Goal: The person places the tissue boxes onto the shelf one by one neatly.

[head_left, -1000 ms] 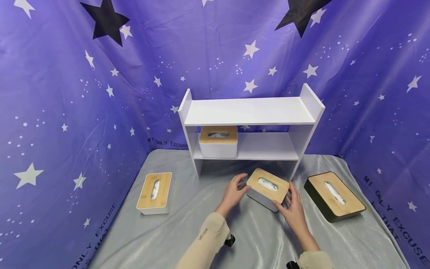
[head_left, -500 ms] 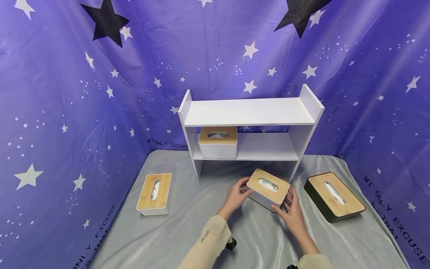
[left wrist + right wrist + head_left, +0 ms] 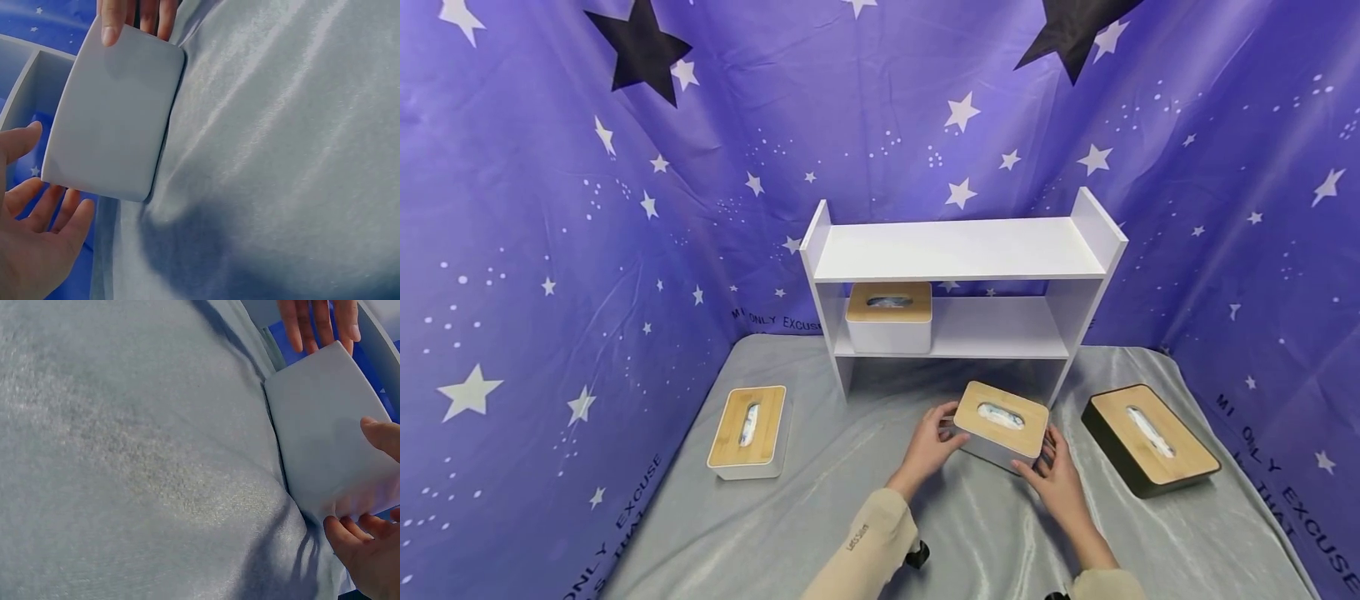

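A tissue box [image 3: 1000,421] with a pale wooden lid and light grey sides sits slightly turned in front of the white shelf. At its left end is my left hand [image 3: 927,446]; in the left wrist view its fingertips [image 3: 78,215] touch the box's end while the thumb stands apart from it. My right hand [image 3: 1060,483] holds the other end, thumb on the front face and fingers round the side. From the right wrist, the plain front face [image 3: 325,425] shows between both hands. Tissue is visible in the lid's oval slot.
A white two-tier shelf [image 3: 955,250] stands behind, with a white wooden-lidded tissue box [image 3: 889,333] at the left of its lower tier. Another white one [image 3: 747,429] lies at left, a dark green one [image 3: 1150,442] at right, on grey cloth [image 3: 820,517].
The tissue box between my hands has turned a little, its front edge now more in line with the shelf. My hands have shifted slightly with it; the other boxes stay put.
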Tool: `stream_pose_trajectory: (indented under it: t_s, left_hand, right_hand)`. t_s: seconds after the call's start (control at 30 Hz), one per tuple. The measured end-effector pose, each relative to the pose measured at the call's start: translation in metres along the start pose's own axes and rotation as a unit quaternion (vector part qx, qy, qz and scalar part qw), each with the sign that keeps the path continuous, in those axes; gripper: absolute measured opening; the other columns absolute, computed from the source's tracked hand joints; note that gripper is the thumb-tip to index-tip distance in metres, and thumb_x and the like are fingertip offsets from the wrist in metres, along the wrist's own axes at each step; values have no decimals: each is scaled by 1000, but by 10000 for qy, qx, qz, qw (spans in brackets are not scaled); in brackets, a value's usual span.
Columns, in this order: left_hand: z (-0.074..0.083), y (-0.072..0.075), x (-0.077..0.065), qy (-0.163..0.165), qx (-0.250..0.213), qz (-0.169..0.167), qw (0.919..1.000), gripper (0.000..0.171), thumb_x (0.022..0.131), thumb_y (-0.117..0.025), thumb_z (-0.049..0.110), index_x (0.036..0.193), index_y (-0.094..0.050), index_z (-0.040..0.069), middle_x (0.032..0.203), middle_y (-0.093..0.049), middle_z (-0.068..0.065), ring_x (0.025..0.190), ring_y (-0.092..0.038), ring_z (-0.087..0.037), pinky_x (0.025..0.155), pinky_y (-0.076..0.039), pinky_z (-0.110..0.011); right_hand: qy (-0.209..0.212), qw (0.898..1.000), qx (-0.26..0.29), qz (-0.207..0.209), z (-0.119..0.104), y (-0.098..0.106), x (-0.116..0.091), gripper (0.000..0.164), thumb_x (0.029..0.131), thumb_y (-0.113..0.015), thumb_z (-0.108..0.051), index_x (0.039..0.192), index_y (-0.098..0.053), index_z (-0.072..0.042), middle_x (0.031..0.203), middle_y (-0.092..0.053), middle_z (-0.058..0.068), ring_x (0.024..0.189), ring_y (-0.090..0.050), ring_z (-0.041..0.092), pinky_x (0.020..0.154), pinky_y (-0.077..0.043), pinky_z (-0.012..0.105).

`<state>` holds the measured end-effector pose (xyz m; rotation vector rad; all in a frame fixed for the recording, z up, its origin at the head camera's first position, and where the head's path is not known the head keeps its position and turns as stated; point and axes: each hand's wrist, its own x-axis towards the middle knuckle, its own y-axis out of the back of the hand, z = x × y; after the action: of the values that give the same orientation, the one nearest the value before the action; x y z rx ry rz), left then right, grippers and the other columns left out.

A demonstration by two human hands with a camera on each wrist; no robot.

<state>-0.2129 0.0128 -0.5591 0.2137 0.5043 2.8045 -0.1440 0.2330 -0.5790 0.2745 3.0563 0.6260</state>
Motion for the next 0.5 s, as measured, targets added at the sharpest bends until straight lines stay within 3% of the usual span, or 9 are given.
stream_pose_trajectory:
  t_s: [0.27,0.37,0.47,0.5]
  left_hand:
    - [1,-6,-7,45,-136,-13,9999,58,89,-75,14,142,-51,6,126,-52,-13,110,-60,-22,94,-58,-31]
    - [-1,-7,-10,-70,-269,-68,9996,59,90,-74,12,143,-50,4,124,-51,-13,105,-58,-15,90,-58,-26]
    - [-2,-8,-12,-235,-237,-49,9994,58,90,-73,12,142,-49,2,124,-50,-14,106,-58,-15,87,-58,-23]
    - [-2,-9,-12,-266,-199,-28,9994,57,91,-73,11,142,-49,2,125,-50,-15,108,-59,-18,87,-58,-23]
  right_hand:
    - [52,9995,-292,103,4,1,-1,91,92,-72,-15,156,-12,6,157,-26,33,141,-34,50,108,-42,56]
    - [3,9992,-354,160,5,3,-2,86,93,-71,-16,156,-16,6,156,-29,33,140,-37,49,106,-50,35]
    - [-14,9994,-288,192,6,4,-2,83,94,-70,-17,155,-19,5,155,-30,33,140,-37,49,97,-48,13]
    - [-15,9995,-252,187,6,4,-2,82,94,-70,-16,155,-19,5,155,-31,33,140,-37,49,97,-48,12]
